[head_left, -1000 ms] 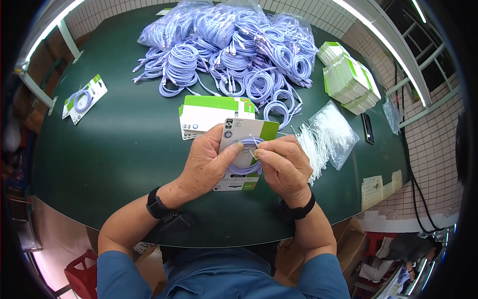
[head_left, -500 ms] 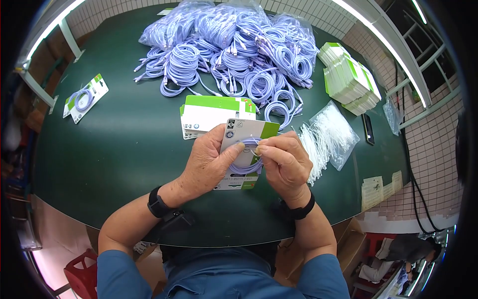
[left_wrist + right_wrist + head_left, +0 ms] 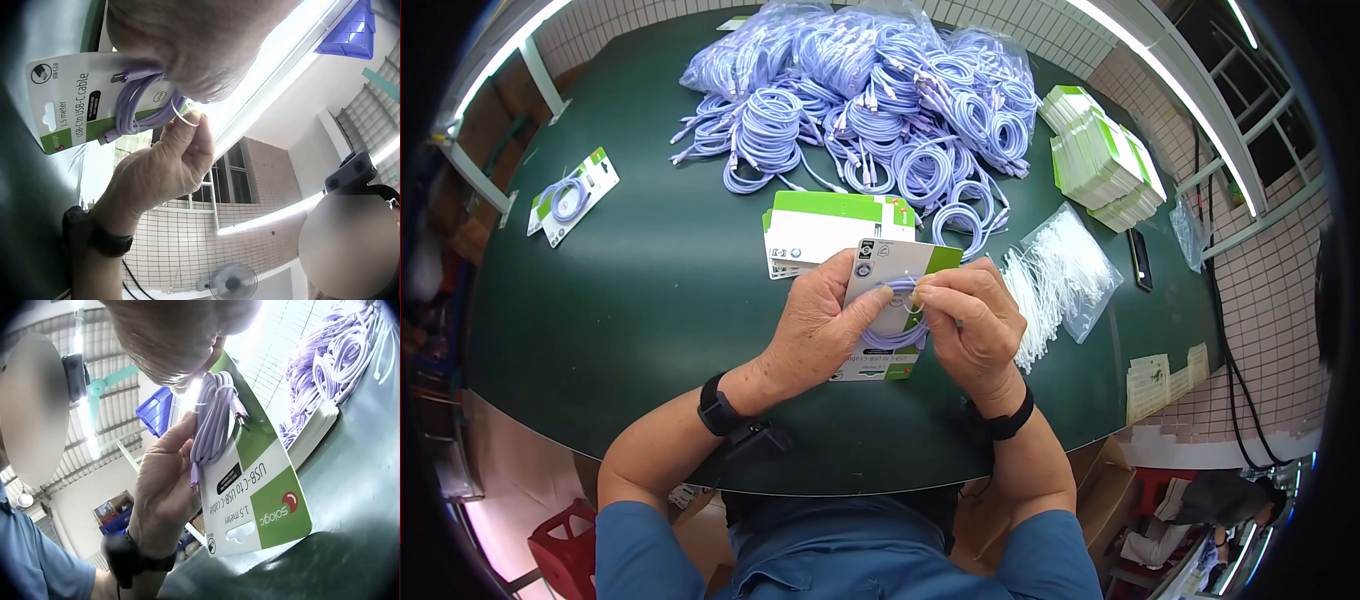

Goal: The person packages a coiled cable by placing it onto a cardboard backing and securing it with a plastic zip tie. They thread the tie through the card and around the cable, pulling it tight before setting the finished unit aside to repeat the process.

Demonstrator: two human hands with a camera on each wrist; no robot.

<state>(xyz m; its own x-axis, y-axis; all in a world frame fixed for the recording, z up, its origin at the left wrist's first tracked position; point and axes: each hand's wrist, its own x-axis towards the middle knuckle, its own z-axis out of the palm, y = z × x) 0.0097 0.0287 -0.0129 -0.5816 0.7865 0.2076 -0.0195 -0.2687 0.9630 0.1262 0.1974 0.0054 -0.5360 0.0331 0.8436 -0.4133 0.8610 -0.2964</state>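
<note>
The left hand (image 3: pixel 812 325) grips a white and green card (image 3: pixel 885 255), thumb on top pressing a coiled purple cable (image 3: pixel 892 337) against it. At the card's right edge the right hand (image 3: pixel 975 325) pinches a thin white tie (image 3: pixel 914 305) between thumb and forefinger. In the left wrist view the tie (image 3: pixel 181 114) curves from the coil (image 3: pixel 132 106) to the right hand's fingertips (image 3: pixel 195 117). The right wrist view shows the coil (image 3: pixel 214 419) on the card's printed face (image 3: pixel 250 506), with two plugs hanging beside it.
Behind the hands lies a stack of cards (image 3: pixel 830 235), with a heap of purple cables (image 3: pixel 850 100) beyond. White ties (image 3: pixel 1040 290) in a bag, a black phone (image 3: pixel 1139 258) and stacked cards (image 3: pixel 1100 155) are at right. Carded cables (image 3: pixel 565 200) lie at left.
The right hand's fingertips have shifted very slightly at the tie. The left hand and the card have moved slightly to the right.
</note>
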